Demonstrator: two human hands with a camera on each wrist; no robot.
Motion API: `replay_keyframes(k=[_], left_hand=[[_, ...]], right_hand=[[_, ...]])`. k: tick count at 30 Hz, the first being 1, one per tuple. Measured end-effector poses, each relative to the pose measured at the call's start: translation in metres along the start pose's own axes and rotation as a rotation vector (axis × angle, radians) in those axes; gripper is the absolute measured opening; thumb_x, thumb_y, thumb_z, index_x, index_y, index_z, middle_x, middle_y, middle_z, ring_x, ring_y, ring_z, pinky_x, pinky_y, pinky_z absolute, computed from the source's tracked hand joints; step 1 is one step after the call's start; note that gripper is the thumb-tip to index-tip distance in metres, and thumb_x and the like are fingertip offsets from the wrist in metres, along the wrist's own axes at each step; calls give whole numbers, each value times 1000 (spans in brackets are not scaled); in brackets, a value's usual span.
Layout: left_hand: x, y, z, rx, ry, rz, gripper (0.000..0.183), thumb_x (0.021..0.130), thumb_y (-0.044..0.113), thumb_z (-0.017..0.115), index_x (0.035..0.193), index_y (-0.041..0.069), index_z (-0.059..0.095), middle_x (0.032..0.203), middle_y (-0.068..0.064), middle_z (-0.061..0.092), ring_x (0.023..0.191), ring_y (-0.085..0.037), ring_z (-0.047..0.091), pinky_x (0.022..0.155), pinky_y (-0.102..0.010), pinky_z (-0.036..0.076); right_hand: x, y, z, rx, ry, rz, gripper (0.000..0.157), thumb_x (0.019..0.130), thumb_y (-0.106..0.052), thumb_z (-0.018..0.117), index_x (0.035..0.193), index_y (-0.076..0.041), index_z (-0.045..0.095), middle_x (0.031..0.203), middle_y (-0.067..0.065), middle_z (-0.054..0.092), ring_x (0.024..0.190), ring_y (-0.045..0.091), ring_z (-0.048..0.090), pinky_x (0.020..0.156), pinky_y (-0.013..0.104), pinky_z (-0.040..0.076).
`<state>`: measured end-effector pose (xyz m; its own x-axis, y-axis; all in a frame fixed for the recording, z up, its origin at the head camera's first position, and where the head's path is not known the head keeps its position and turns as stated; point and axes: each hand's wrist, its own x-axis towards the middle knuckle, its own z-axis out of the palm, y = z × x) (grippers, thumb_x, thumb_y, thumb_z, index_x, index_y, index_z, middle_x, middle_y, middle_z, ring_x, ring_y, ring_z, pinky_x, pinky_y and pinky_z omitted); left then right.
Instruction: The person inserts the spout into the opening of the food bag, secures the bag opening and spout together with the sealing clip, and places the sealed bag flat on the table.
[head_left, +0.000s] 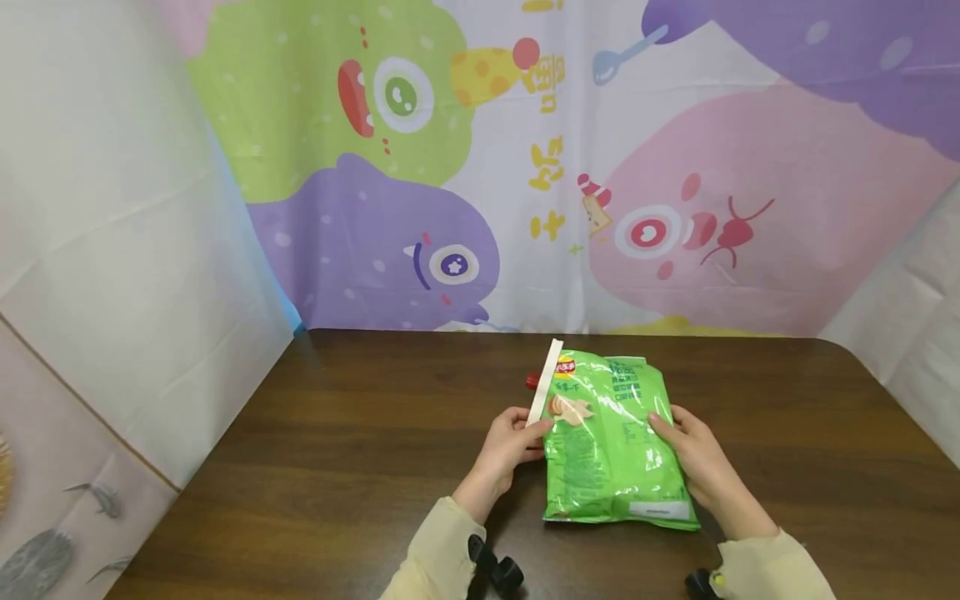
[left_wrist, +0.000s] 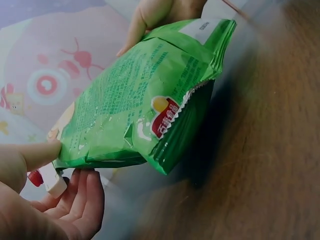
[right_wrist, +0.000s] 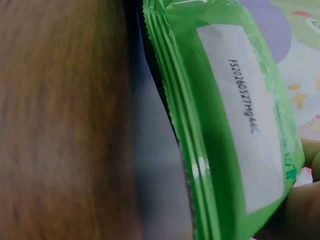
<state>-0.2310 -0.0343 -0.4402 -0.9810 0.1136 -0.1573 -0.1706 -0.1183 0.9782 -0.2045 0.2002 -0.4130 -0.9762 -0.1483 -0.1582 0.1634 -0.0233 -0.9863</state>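
Observation:
A green snack bag (head_left: 600, 454), printed with a red and yellow logo, is held up between both hands over the wooden table. Along its left edge runs a long white bag clip (head_left: 546, 382) with a small red part (head_left: 532, 381) sticking out to the side. My left hand (head_left: 504, 450) pinches the bag at that edge, thumb on the printed face and fingers behind, by the clip's lower end. On the opposite edge, my right hand (head_left: 705, 467) grips the bag with its thumb in front. The crimped bottom seam (right_wrist: 182, 117) and a white date label (right_wrist: 245, 117) face the right wrist view.
The dark brown table (head_left: 337, 433) extends on both sides of the bag. Behind its far edge hangs a curtain (head_left: 540, 275) with cartoon monsters. Pale cloth (head_left: 135, 208) hangs at the left. Black wrist cameras (head_left: 495, 571) are strapped at the sleeves.

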Motion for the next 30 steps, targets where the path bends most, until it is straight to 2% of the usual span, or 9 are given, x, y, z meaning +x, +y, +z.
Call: replay_keyframes(k=[4, 7, 10, 12, 13, 16, 20, 25, 30], left_hand=[[-3, 2, -1, -38, 5, -11, 38, 75, 12, 63, 103, -2, 41, 77, -5, 56, 60, -10, 56, 60, -31, 48], [-4, 1, -2, -71, 29, 1, 42, 74, 7, 63, 106, -2, 37, 76, -5, 55, 61, -10, 56, 62, -31, 48], [-4, 0, -3, -91, 63, 16, 42, 73, 2, 62, 107, -4, 36, 74, -5, 54, 61, -10, 55, 63, -31, 48], [-3, -1, -4, -91, 79, 24, 42, 74, 1, 61, 107, -3, 36, 72, -4, 54, 60, -10, 55, 62, -29, 48], [-3, -2, -4, -89, 86, 22, 41, 74, 1, 61, 107, -2, 37, 71, -3, 54, 60, -9, 55, 61, -29, 48], [0, -4, -4, -77, 101, 27, 40, 74, 0, 60, 107, 0, 37, 69, -1, 53, 60, -8, 54, 60, -26, 47], [2, -5, -5, -80, 109, 51, 41, 73, -2, 60, 107, -2, 37, 69, -2, 53, 59, -9, 53, 58, -27, 47], [5, -8, -8, -77, 115, 36, 43, 72, 0, 61, 108, 0, 38, 71, -3, 54, 60, -9, 54, 58, -26, 47], [6, -6, -10, -79, 130, 9, 42, 72, 0, 60, 109, 1, 39, 71, -3, 54, 58, -8, 54, 57, -25, 47]], right_hand=[[2, 3, 4, 21, 50, 16, 65, 87, -41, 39, 130, 4, 16, 92, 5, 51, 74, 10, 57, 64, 32, 48], [3, 4, 7, 40, 83, 36, 65, 90, -41, 31, 133, 3, 10, 116, 16, 41, 92, 11, 50, 74, 26, 44], [4, 4, 10, 88, 89, 49, 61, 92, -35, 25, 134, 2, 0, 137, 19, 10, 120, 19, 24, 94, 28, 28], [5, 3, 10, 94, 78, 57, 59, 93, -31, 22, 134, 2, -5, 140, 14, -5, 126, 21, 5, 100, 32, 17], [5, 2, 10, 87, 71, 54, 58, 93, -30, 22, 134, 2, -5, 140, 15, -6, 126, 23, 3, 100, 35, 15], [6, 2, 8, 31, 55, 44, 57, 93, -29, 21, 134, 3, -3, 138, 20, 3, 121, 23, 22, 93, 34, 30], [8, 2, 5, -31, 54, 18, 53, 94, -27, 23, 132, 7, 9, 122, 21, 33, 91, 9, 49, 72, 27, 45], [12, 2, 6, -67, 83, -16, 46, 93, -20, 29, 126, 10, 22, 94, 7, 49, 73, 4, 54, 64, 26, 47], [16, 2, 5, -154, 102, -17, 45, 92, -19, 32, 124, 12, 26, 101, 16, 50, 74, 4, 53, 65, 24, 46]])
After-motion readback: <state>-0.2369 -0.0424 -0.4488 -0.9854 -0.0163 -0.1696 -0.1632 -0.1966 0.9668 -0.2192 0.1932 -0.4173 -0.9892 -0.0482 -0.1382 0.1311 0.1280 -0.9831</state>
